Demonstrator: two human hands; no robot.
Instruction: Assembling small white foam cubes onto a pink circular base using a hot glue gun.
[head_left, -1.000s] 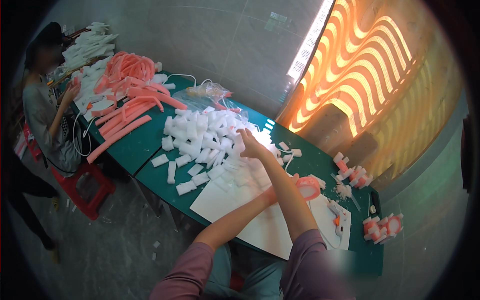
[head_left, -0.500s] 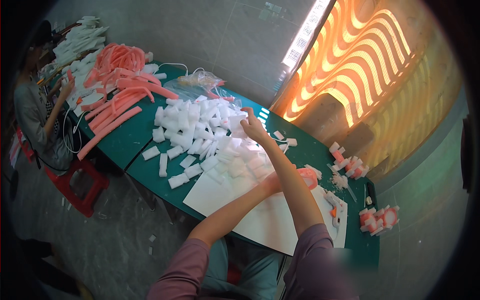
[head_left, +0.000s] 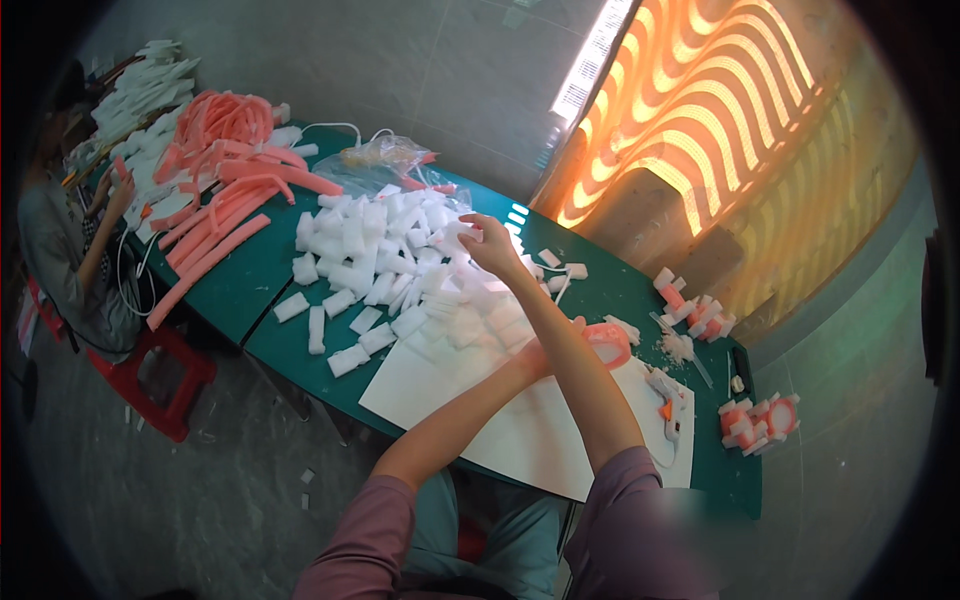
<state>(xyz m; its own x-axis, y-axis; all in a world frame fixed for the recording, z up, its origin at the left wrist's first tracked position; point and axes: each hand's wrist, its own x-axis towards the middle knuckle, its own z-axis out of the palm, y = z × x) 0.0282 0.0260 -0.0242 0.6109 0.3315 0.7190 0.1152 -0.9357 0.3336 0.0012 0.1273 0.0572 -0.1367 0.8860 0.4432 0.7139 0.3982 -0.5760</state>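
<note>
Vs. 1 s ago, your R hand (head_left: 490,246) has curled in, R side of white block pile (head_left: 372,240); can't tell what's in its grip. L hand (head_left: 541,357) still holds pink ring (head_left: 606,338), nearer you, R of pile.

Downward fisheye view from head height

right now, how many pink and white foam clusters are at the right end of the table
2: the upper cluster near the green table's far edge, and the lower cluster by its right edge. Pieces inside each may be hidden.
</note>
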